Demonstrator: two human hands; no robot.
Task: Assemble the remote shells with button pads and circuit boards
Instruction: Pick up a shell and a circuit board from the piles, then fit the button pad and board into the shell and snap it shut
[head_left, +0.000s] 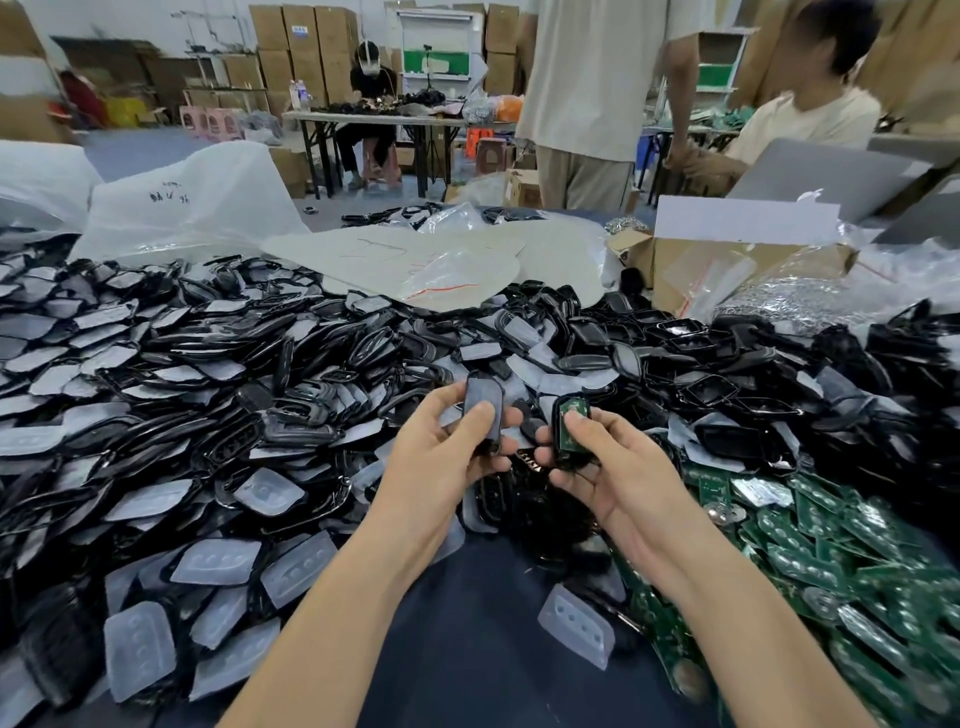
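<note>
since both pieces are small moulded plastic, they should weigh next to nothing and feel stiff but glossy and a little slippery, so the long edges look the safest place to take hold. the left hand grips a black shell by its sides, thumb pressed on the greyish pad seated in it. the right hand grips a second shell likewise, thumb on the green circuit board lying inside, which probably dislikes bending. both are held above the worktop, close together but apart. heaped shells and soft, floppy button pads crowd the left, and loose boards crowd the right, leaving little room to set anything down.
</note>
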